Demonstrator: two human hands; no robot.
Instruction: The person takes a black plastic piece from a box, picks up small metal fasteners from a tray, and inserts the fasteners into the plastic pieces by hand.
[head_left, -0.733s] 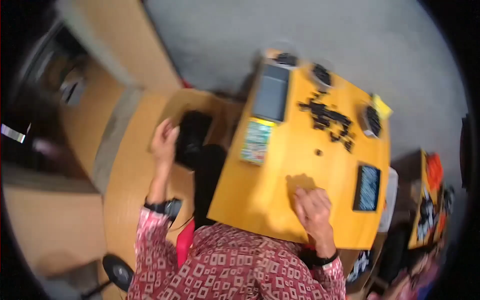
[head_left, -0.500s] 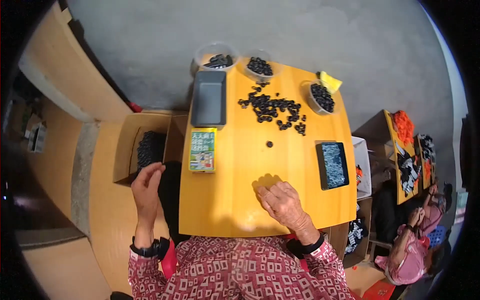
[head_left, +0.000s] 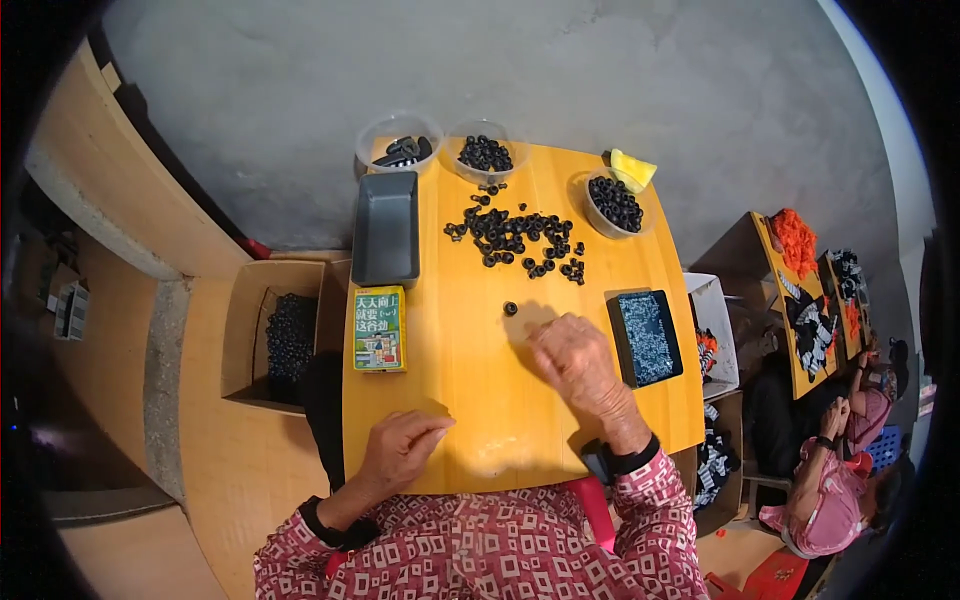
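Note:
Over the near left part of the table, my left hand (head_left: 404,448) has its fingers pressed together and the thumb along them; nothing shows between them. My right hand (head_left: 582,368) hovers right of the middle with curled fingers. Its fingertips are hidden, so I cannot see what they hold, if anything. Just beyond it lies a single small black round part (head_left: 510,309). A loose spread of similar black parts (head_left: 500,235) covers the table farther back. Left of these are a dark grey tray (head_left: 387,277) and a green and yellow box (head_left: 379,345).
Clear plastic tubs (head_left: 365,160) with black pieces line the back edge. A yellow piece (head_left: 632,170) rests against the right tub (head_left: 640,222). A dark tray of small parts (head_left: 622,345) is at right. Cardboard box (head_left: 240,340) stands left; people (head_left: 815,500) sit at right.
My left hand has moved right, from above the cardboard box to over the table. The right hand has gone slightly up and right, near the single black part. The whole view has shifted.

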